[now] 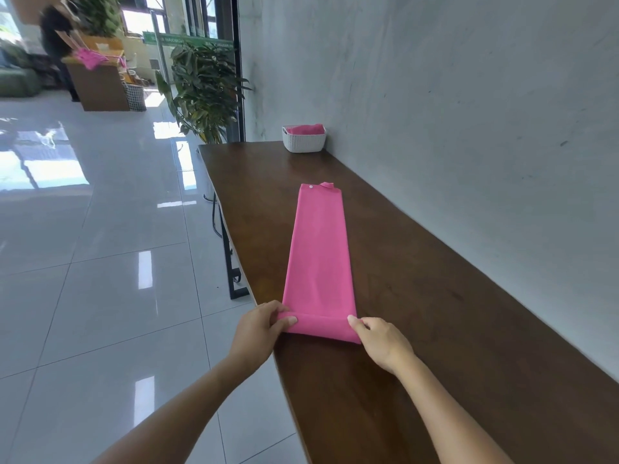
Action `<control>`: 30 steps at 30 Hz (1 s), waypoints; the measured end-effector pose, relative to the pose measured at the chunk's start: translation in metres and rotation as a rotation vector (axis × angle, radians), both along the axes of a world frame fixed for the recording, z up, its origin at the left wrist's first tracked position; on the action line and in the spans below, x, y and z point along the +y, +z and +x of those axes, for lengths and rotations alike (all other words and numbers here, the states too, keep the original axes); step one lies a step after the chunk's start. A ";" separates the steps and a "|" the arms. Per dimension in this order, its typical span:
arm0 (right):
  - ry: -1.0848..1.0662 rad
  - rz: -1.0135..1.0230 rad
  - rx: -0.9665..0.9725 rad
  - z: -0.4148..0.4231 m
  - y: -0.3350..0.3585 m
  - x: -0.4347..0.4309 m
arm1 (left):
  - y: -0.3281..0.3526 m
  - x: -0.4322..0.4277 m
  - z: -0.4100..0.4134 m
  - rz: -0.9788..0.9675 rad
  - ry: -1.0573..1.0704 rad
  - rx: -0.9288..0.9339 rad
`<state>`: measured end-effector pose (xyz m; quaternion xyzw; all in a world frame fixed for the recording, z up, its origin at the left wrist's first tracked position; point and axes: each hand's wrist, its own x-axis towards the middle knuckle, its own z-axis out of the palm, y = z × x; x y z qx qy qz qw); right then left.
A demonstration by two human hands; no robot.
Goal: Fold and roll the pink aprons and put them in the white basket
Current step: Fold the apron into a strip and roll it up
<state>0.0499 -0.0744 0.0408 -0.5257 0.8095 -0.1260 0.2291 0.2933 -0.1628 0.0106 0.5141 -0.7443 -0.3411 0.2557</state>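
A pink apron (317, 249), folded into a long strip on the dark table (435, 296), looks light, soft and floppy; left hand (259, 326) and right hand (382, 336) pinch its rolled near end by the corners.

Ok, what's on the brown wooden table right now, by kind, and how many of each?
Long folded pink apron strip, rolled near end gripped by the left hand and right hand: 1
White woven basket: 1
Pink cloth bundle inside that basket: 1 visible; the number of aprons in it cannot be told
Total: 3
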 end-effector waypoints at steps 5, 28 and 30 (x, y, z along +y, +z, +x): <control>-0.070 0.008 -0.066 0.000 0.002 -0.002 | 0.007 -0.008 -0.003 0.130 0.044 -0.005; -0.020 -0.285 -0.010 0.013 -0.011 0.010 | 0.012 -0.007 -0.021 -0.183 0.075 -0.081; -0.008 -0.248 0.001 0.010 -0.007 0.004 | 0.007 -0.003 -0.014 -0.250 0.014 -0.129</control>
